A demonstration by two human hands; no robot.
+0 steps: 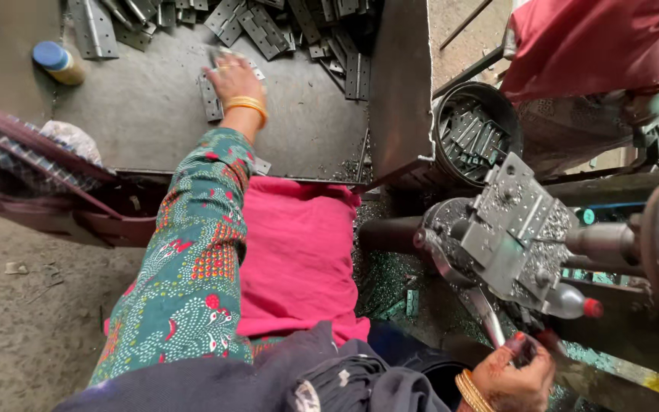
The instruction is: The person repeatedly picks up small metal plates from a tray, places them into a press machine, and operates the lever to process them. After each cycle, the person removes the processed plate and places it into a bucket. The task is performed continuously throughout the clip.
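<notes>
Left hand (232, 82), fingers spread, presses one metal hinge plate (209, 98) on the tray floor (146, 114); it could slip from a flat grip. Right hand (514, 378) closes around the machine lever (486, 314). One bottle (58, 62), one bucket (476, 131) of plates; the loose pile (268, 23) is uncountable.

Left hand (232, 78) presses on metal hinges (211, 99); right hand (514, 378) grips a lever (482, 309).

Place: a metal workshop is shown.
Evidence: stamped hinge plates (268, 27) are heaped in a steel tray (402, 84); a swarf-covered press machine (509, 229) is seen beside a bucket of parts (470, 133).
</notes>
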